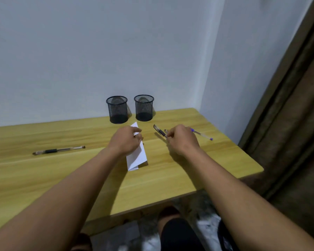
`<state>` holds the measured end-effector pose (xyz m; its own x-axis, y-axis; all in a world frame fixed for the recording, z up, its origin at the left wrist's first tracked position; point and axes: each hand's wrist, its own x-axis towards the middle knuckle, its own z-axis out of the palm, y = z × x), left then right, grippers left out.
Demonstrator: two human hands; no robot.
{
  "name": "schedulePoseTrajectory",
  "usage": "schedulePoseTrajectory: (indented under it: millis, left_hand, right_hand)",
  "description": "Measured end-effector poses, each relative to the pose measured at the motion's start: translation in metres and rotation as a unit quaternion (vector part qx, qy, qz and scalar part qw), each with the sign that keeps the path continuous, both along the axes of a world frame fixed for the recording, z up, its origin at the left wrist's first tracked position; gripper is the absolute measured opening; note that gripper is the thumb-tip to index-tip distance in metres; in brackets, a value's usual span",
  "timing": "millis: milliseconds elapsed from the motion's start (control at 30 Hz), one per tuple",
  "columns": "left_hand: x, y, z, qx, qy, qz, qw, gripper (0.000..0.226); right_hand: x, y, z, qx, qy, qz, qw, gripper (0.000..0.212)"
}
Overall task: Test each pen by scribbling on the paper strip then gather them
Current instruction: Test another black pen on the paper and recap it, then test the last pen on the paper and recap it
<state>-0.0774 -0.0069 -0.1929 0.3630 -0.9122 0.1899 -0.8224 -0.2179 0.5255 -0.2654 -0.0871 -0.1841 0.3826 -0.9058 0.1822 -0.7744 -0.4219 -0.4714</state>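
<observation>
The white folded paper strip (136, 157) lies at frame centre on the light wooden counter (188, 171), running from upper left to lower right. The left hand (125, 140) rests on its upper half with the fingers bent over the upper end; whether they pinch the strip or only press it cannot be told. Just right of the strip, the right hand (181, 140) has its fingers curled round a dark pen (159, 130), whose free end points to the upper left. A clear pen with purple ends (202, 135) lies on the counter beyond the right hand, partly hidden by it. A clear pen with black grip (59, 150) lies well apart at frame left. Above the strip, a black wire-mesh cup (117, 109) and a second mesh cup (144, 108) stand upright side by side against the pale wall (80, 51); a brown curtain (288, 124) hangs at frame right.
</observation>
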Motion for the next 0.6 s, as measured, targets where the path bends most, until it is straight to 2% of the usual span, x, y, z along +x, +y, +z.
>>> schedulePoseTrajectory:
  millis: [267,600]
  left_hand:
    - [-0.005,0.003,-0.022,0.092,-0.115,-0.035,0.988,0.034]
    - [-0.005,0.005,-0.025,0.066,-0.142,-0.027,0.987,0.037]
  right_hand:
    - [0.004,0.004,-0.028,-0.101,0.106,-0.024,0.989,0.022]
    - [0.003,0.011,-0.025,-0.108,0.058,-0.014,0.992,0.03]
